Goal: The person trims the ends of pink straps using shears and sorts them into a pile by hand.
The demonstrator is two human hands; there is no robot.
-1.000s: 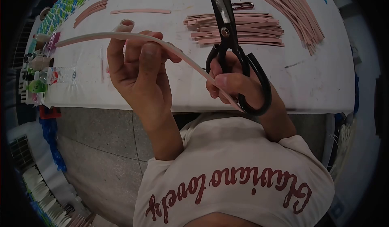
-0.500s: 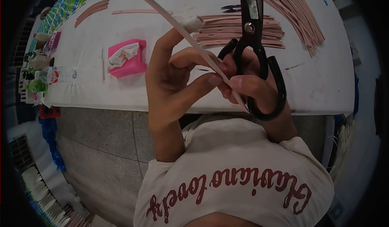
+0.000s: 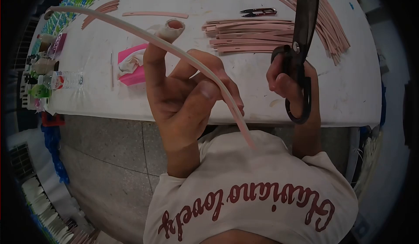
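My left hand (image 3: 187, 91) pinches a long pink strap (image 3: 152, 39) between thumb and fingers; the strap curves from the upper left down to its lower end (image 3: 248, 137) in front of my shirt. A white wrap covers the tip of my left index finger. Off to the right, my right hand (image 3: 297, 85) is closed round the black handles of a pair of scissors (image 3: 301, 47). The scissors point away from me, with their blades slightly apart. A clear gap separates them from the strap.
On the white table (image 3: 174, 113) lie a stack of pink straps (image 3: 248, 37), a fanned pile (image 3: 334, 30), a few loose straps (image 3: 101, 13) and thread snips (image 3: 258, 12). A pink tissue box (image 3: 133, 76) and a water bottle (image 3: 67, 80) stand at the left.
My hands have moved apart: the right one, with the scissors, went right, away from the strap. My left hand shifted left, and the strap now slants more flatly across the view.
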